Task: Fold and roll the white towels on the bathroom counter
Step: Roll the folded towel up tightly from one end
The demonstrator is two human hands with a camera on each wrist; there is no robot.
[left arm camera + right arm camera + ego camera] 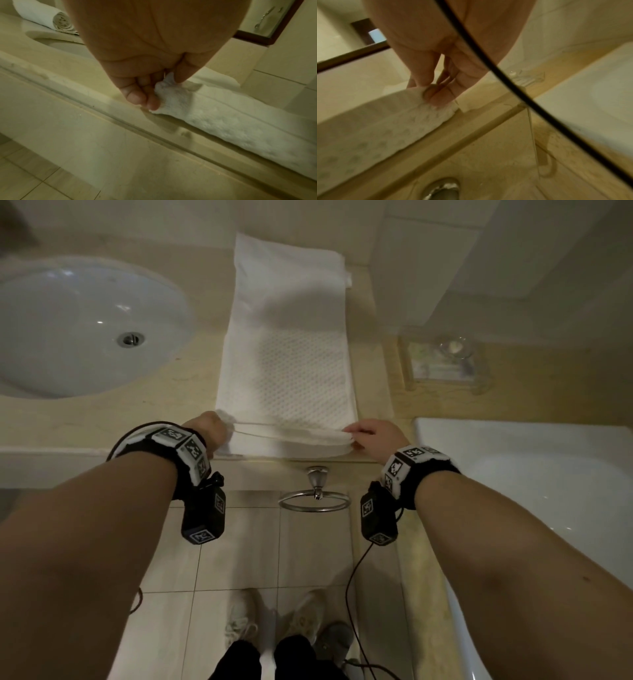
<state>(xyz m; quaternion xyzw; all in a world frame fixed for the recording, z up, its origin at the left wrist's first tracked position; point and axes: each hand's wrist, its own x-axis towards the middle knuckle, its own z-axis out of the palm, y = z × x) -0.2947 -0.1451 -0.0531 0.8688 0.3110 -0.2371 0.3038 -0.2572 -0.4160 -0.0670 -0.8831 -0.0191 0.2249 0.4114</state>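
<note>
A white towel (286, 350) lies folded into a long strip on the beige counter (191, 378), running from the front edge to the back wall. Its near end is turned over into a small first roll (291, 434). My left hand (214, 428) pinches the left corner of that roll (173, 97) between thumb and curled fingers (137, 97). My right hand (368, 434) grips the right corner (419, 102) with its fingertips (436, 96). A second towel (49, 19), rolled up, sits on the counter beyond the sink in the left wrist view.
A white oval sink (78, 326) lies to the left of the towel. A clear glass tray (445, 361) stands at the right on the counter. A white bathtub (534, 481) is at the far right. A chrome towel ring (315, 498) hangs under the counter edge.
</note>
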